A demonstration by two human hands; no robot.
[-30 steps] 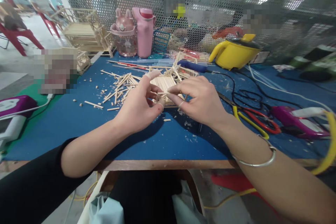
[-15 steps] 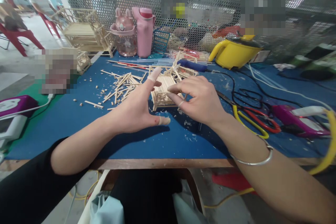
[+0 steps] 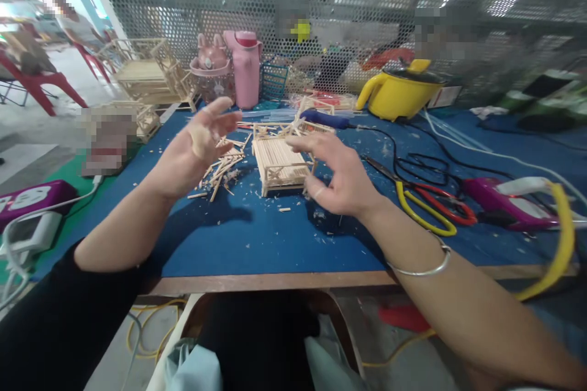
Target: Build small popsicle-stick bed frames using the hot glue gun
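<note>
A small bed-like model of pale wooden sticks (image 3: 280, 162), with a slatted top and low railings, stands on the blue work mat. Left of it, my left hand (image 3: 190, 146) is raised over a heap of loose wooden sticks (image 3: 224, 174), open and holding nothing, with pale covers on some fingertips. My right hand (image 3: 342, 174) is at the model's right side, thumb and fingers apart. Its fingertips overlap the model's right edge in view; whether they touch it I cannot tell. Behind the model lies a blue-handled tool (image 3: 324, 118) on a black cable.
Scissors with red and yellow handles (image 3: 426, 208) lie at the right, near a purple power strip (image 3: 509, 201). A yellow pot (image 3: 403, 95), a pink bottle (image 3: 246, 70) and a larger stick model (image 3: 147, 73) stand at the back. A person (image 3: 76, 27) sits far left.
My left hand has moved left and up, away from the model, and turned its palm more into view. My right hand has spread its thumb and fingers and shifted to the model's right side.
</note>
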